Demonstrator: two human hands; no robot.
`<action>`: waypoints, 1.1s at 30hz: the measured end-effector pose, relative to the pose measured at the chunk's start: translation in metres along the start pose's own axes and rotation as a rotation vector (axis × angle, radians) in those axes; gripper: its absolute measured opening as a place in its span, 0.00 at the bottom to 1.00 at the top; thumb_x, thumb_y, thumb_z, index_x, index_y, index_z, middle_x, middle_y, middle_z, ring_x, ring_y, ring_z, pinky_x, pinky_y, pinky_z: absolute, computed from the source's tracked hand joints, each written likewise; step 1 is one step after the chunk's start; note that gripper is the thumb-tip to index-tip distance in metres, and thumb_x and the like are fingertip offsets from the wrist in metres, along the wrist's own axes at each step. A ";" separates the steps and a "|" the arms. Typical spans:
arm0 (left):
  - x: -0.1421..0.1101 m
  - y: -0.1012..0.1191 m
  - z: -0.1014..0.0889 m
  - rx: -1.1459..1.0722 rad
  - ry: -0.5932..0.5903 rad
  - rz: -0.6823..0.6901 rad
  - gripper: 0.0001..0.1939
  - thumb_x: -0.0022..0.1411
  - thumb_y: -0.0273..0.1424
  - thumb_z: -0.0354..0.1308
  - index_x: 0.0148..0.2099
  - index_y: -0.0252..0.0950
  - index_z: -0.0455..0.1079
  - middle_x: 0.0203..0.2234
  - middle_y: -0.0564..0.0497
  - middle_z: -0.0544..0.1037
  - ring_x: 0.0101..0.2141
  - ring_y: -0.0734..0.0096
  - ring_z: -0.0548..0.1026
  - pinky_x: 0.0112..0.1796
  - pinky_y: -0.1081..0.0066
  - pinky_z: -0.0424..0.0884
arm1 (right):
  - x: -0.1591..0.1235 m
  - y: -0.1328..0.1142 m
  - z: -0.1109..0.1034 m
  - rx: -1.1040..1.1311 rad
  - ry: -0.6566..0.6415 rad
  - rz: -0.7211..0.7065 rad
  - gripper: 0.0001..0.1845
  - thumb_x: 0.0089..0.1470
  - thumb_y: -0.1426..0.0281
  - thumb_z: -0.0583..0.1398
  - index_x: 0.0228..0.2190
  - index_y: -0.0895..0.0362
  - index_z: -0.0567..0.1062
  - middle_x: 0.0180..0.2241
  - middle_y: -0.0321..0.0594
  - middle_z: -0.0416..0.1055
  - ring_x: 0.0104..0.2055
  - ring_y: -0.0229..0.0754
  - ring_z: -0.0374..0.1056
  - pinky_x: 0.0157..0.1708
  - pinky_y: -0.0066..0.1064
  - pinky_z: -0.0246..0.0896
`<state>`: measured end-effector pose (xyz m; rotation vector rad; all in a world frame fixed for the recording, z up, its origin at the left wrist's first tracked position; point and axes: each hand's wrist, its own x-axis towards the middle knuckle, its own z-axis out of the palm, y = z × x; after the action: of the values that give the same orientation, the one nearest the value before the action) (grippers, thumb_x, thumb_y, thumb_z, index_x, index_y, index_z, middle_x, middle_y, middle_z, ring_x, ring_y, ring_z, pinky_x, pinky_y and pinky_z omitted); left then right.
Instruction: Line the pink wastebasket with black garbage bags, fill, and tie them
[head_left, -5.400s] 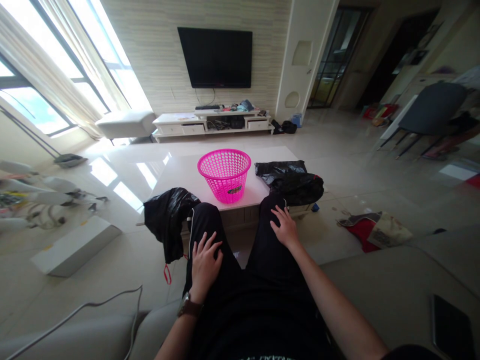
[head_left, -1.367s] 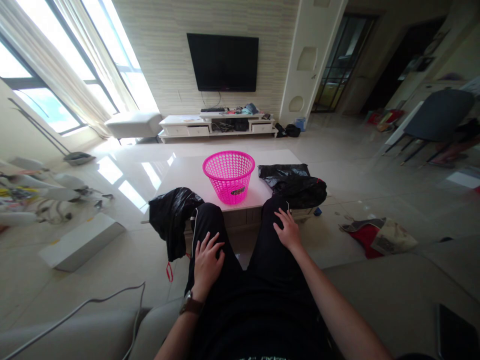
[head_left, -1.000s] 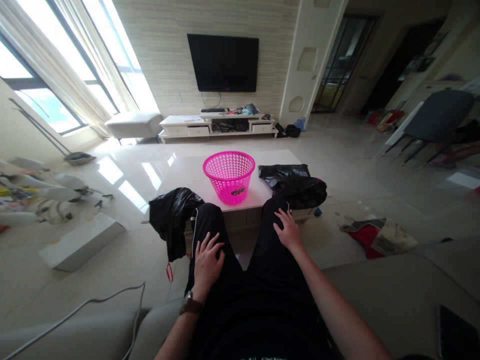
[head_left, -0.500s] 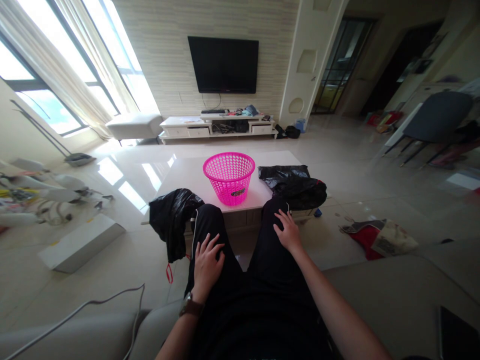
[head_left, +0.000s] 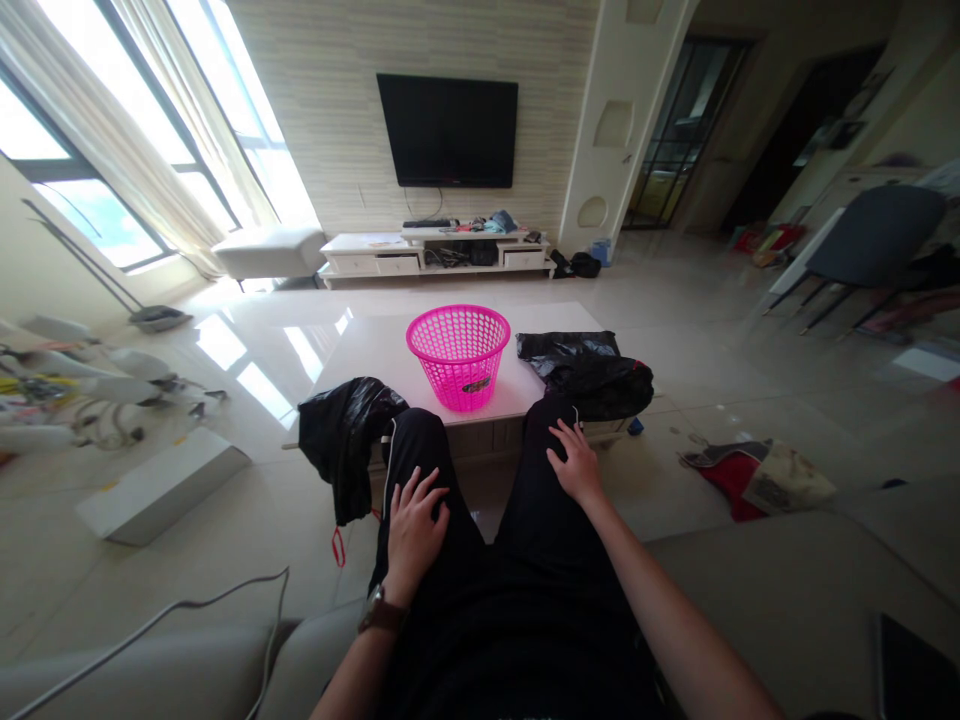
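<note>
My left hand rests on my left thigh, fingers spread on the black trousers, holding nothing. On my right knee lies my right hand, also open with its fingers apart. Ahead of both knees, a bright pink plastic basket with a lattice wall stands upright on the white coffee table. A black plastic bag with a red drawstring hangs over the table's near left edge. Another black plastic bag lies crumpled on the right side of the table, close to my right knee.
Beyond the table are a low white TV stand and a wall-mounted television. A long white box lies on the floor at left. To the right, a red and beige bag sits on the floor by the sofa.
</note>
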<state>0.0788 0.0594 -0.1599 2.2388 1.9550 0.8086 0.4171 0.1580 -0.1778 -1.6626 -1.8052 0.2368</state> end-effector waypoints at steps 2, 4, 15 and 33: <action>0.000 0.000 0.000 -0.013 0.005 -0.001 0.13 0.69 0.29 0.56 0.50 0.45 0.80 0.65 0.50 0.74 0.71 0.48 0.61 0.70 0.36 0.55 | 0.000 0.000 0.000 0.006 0.002 0.001 0.25 0.65 0.65 0.58 0.62 0.48 0.74 0.70 0.38 0.63 0.76 0.58 0.50 0.67 0.58 0.59; 0.000 0.000 0.000 -0.021 0.008 -0.002 0.13 0.69 0.29 0.56 0.49 0.45 0.80 0.65 0.50 0.74 0.71 0.48 0.61 0.70 0.36 0.54 | 0.000 0.000 0.000 0.008 0.003 0.000 0.25 0.65 0.64 0.58 0.62 0.48 0.74 0.70 0.38 0.63 0.76 0.58 0.50 0.67 0.59 0.59; 0.001 0.000 0.000 0.012 -0.007 -0.003 0.14 0.69 0.29 0.56 0.50 0.44 0.80 0.66 0.51 0.74 0.71 0.48 0.61 0.69 0.37 0.55 | 0.000 0.002 0.003 0.014 0.011 -0.006 0.25 0.64 0.63 0.58 0.62 0.48 0.74 0.70 0.38 0.63 0.75 0.59 0.50 0.66 0.60 0.60; 0.002 -0.004 0.001 -0.009 0.011 0.001 0.14 0.68 0.30 0.56 0.49 0.46 0.80 0.65 0.52 0.75 0.71 0.48 0.61 0.70 0.37 0.55 | 0.118 0.075 0.027 0.731 0.167 0.484 0.30 0.51 0.46 0.52 0.41 0.55 0.77 0.31 0.40 0.75 0.31 0.43 0.68 0.32 0.33 0.66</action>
<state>0.0761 0.0619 -0.1617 2.2350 1.9516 0.8306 0.4668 0.2902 -0.1992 -1.4758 -0.9798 0.8303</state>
